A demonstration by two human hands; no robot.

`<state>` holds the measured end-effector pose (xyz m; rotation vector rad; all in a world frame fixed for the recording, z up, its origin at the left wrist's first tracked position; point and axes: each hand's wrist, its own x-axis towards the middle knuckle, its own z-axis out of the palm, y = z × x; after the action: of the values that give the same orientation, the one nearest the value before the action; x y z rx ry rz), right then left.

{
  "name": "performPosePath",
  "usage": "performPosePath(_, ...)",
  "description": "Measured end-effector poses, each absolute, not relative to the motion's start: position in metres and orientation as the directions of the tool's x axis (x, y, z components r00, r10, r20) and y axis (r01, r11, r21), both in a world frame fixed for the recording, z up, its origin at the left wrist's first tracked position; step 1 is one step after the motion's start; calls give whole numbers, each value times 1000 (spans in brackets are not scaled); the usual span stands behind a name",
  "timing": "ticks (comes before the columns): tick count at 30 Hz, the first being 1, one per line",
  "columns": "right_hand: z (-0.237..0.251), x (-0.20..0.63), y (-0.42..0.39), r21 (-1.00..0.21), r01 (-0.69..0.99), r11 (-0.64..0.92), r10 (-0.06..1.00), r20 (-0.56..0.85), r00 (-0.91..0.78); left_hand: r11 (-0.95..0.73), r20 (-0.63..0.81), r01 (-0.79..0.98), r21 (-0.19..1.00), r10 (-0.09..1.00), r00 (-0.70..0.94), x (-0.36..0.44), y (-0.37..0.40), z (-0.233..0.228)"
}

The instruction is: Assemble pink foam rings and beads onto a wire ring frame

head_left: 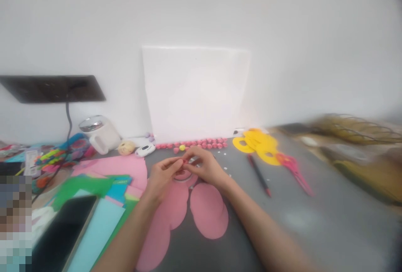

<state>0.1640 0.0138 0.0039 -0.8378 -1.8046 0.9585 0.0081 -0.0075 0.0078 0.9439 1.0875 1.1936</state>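
Observation:
My left hand (161, 177) and my right hand (204, 165) meet over the middle of the desk, fingertips pinched together on a small pink paper roll (184, 161). The fingers partly cover it. Just below the hands lies a curved pink paper piece (188, 180); whether it joins the roll I cannot tell. Round pink paper discs (209, 213) lie between my forearms, overlapping each other, with more pink discs (171, 209) partly behind my left wrist. Beyond my fingers, small pink paper rolls (205, 143) stand in rows, with one yellow roll (182, 148) among them.
A white board (196, 91) leans on the wall. On the right are yellow paper rings (259, 144), a dark pen (260, 175) and pink scissors (297, 173). A phone (64, 230) rests on coloured paper sheets (97, 230) at left, near a white mug-like container (102, 136).

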Motion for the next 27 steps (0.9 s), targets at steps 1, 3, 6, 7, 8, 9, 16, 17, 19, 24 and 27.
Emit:
performPosePath(1, 5, 165, 13, -873, 143, 465, 844, 389, -370, 141, -135, -234, 962, 990, 39, 8, -8, 9)
performPosePath(3, 6, 166, 13, -873, 138, 467, 837, 386, -388, 135, -128, -240, 962, 991, 42, 9, -8, 9)
performPosePath(6, 7, 167, 12, -878, 134, 459, 834, 373, -407, 136, -130, -237, 962, 991, 42, 8, -7, 8)
performPosePath(7, 7, 167, 12, -883, 136, 448, 839, 363, -406, 141, -135, -235, 962, 990, 43, 8, -7, 7)
performPosePath(8, 6, 167, 12, -889, 138, 437, 845, 354, -400, 145, -139, -235, 961, 989, 43, 8, -7, 7)
performPosePath(9, 6, 167, 13, -893, 138, 427, 852, 347, -392, 147, -141, -236, 961, 989, 42, 8, -7, 6)
performPosePath(16, 6, 167, 15, -894, 130, 429, 860, 360, -361, 133, -125, -277, 952, 991, 46, 6, -5, 3)
performPosePath(17, 6, 168, 15, -890, 139, 435, 861, 365, -355, 127, -118, -279, 952, 992, 51, 6, -4, 3)
performPosePath(19, 7, 168, 15, -882, 151, 447, 859, 375, -349, 116, -105, -277, 954, 993, 54, 5, -4, 2)
performPosePath(24, 9, 168, 14, -872, 144, 468, 846, 396, -356, 91, -87, -282, 955, 996, 26, 7, -6, 5)
performPosePath(27, 8, 168, 14, -874, 146, 463, 855, 398, -332, 88, -84, -294, 952, 996, 24, 7, -6, 6)
